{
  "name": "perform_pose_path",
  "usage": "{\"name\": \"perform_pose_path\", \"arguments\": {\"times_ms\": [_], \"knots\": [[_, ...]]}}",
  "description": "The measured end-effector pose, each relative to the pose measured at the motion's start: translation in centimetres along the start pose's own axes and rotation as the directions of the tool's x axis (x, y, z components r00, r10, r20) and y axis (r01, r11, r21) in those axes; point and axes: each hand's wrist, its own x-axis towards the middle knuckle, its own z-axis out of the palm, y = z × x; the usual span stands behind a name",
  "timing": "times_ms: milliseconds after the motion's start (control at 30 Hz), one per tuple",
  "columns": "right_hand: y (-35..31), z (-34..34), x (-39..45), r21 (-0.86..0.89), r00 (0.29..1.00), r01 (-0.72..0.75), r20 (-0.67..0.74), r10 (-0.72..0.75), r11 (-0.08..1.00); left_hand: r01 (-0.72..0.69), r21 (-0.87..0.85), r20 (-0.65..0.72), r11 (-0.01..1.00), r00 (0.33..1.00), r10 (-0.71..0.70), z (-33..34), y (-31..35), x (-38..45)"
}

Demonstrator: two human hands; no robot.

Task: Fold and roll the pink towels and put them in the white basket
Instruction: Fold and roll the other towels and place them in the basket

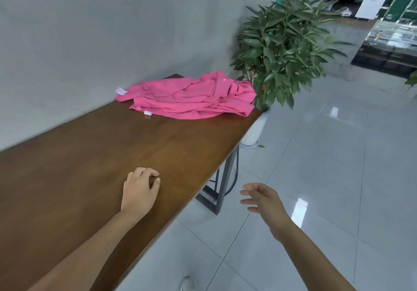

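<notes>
At the far end of the wooden table (140, 146), against the grey wall (90, 31): one heap of pink towels (189, 97), crumpled and overlapping, count not discernible, two white tags showing at its left and near edges; its right side lies at the table's end, just beside the potted plant (286, 49). White basket: not in view, so you cannot yet tell where the rolls are to go. Your left hand (140, 190): over the near tabletop, fingers loosely curled with the tips at or just above the wood, holding nothing. Your right hand (259, 198): off the table's edge above the tiled floor (316, 177), fingers spread and relaxed, holding nothing. Both hands stand well apart from the heap; no towel looks folded. Hazards, as judged: the towels are tangled, so a pull on one corner is likely to drag the others with it, and those at the right end could slide off onto the floor or snag in the plant's leaves. A grab at a tag rather than a hem would give poor hold. Thin, limp cloth will crease unevenly unless you spread it flat on the bare wood nearer you, and a loose roll will likely spring open in transit. Locate the basket before you carry anything.
</notes>
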Motion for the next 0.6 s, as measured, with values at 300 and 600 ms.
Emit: {"name": "perform_pose_path", "arguments": {"times_ms": [300, 600], "knots": [[-6.3, 0.6, 11.1, -0.123, 0.998, 0.060, 0.001, -0.060, 0.991, 0.083, 0.048, -0.053, 0.995, 0.995, -0.080, 3.7, 1.5, 12.5], [-11.4, 1.9, 20.2, -0.219, 0.976, 0.190, 0.144, -0.161, 0.957, 0.244, 0.274, 0.020, 0.930, 0.966, -0.259, 6.0, 1.2, 16.8]]}}
